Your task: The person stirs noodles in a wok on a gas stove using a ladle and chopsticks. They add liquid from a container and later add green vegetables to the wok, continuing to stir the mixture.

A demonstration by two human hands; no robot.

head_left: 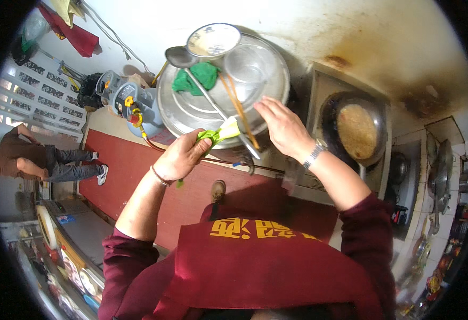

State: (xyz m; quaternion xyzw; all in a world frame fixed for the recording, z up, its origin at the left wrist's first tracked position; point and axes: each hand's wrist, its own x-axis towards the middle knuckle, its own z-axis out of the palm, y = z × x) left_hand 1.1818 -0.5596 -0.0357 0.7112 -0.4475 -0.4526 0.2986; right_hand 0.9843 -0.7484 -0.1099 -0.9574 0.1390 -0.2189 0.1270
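Note:
A leafy green vegetable [215,137], perhaps bok choy, is gripped in my left hand [184,156]. Its pale stem end points up and right, and a bit of leaf hangs below the hand. My right hand [284,126], with a watch on the wrist, is stretched out flat with nothing visible in it; its palm is hidden. Both hands are above the near rim of a large round metal lid or tray [178,116]. On that lie a long-handled ladle [206,94], a green cloth [196,78], wooden chopsticks [234,100], a clear bowl [246,64] and a patterned bowl [214,40].
To the right, a wok [328,132] holding brownish liquid [357,130] sits on a stove. Gas cylinders [138,104] with a hose stand left of the metal lid. A person [38,156] stands farther left on the red floor [114,172]. Pans and strainers [442,172] line the right side.

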